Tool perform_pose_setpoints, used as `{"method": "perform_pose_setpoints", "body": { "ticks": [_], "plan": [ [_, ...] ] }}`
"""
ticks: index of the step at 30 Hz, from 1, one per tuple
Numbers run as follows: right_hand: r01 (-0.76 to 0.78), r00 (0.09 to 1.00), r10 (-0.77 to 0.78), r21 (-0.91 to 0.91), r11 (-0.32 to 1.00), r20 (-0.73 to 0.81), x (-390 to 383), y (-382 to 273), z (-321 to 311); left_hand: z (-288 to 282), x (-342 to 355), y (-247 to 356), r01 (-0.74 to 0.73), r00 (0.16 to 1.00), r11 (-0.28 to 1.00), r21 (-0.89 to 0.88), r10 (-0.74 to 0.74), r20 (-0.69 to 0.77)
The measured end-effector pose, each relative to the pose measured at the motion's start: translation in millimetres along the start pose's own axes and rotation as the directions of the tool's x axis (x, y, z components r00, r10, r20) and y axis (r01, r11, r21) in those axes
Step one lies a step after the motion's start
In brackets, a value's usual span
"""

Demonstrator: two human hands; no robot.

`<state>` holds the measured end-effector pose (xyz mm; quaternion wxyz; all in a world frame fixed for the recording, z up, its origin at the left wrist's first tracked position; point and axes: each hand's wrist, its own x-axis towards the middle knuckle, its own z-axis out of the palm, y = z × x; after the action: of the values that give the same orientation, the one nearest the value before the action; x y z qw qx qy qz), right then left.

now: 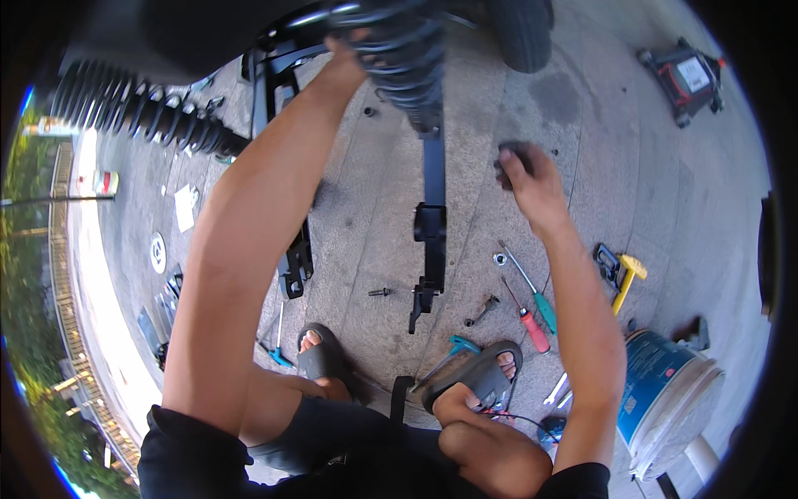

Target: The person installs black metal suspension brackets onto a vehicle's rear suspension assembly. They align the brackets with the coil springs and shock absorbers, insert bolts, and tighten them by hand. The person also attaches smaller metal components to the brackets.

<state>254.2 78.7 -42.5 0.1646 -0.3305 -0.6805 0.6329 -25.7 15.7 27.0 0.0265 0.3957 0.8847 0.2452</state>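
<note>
The left hand (pixel 345 51) was left of the central coil spring (pixel 406 66), its grip unclear; right of that spring, the right hand (pixel 536 185) gripped a dark object (pixel 517 151).

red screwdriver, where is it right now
In the head view, the red screwdriver lies on the ground right of centre, below the right hand and just left of the green screwdriver.

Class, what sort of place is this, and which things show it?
Probably an outdoor repair spot: large coil springs stand over paved ground, a red screwdriver lies there, and greenery shows at the left.
</note>
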Motion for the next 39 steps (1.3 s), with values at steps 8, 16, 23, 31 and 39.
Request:
{"method": "perform_pose_setpoints", "body": {
  "ticks": [8,16,23,31,39],
  "plan": [
    [0.274,0.946,-0.286,-0.099,0.957,-0.152,126,-39,-1,-8,2,-9,-0.124,0.99,0.97,-0.21,0.107,-0.093],
    [0.467,0.878,-0.406,0.267,0.843,-0.253,173,-56,35,-3,6,5,-0.001,0.976,0.966,-0.257,-0.055,-0.213],
    [0.622,0.777,-0.623,-0.043,0.782,-0.095,196,-66,34,1,6,-1,-0.069,0.959,0.956,-0.286,-0.016,-0.285],
    [0.436,0.883,-0.445,0.09,0.895,0.15,195,-83,26,-5,7,-10,-0.03,0.977,0.97,-0.24,-0.023,-0.213],
    [0.415,0.901,-0.388,0.122,0.902,-0.192,148,-22,42,-19,-22,-8,-0.197,0.954,0.974,-0.109,0.165,-0.251]
  ]
}}
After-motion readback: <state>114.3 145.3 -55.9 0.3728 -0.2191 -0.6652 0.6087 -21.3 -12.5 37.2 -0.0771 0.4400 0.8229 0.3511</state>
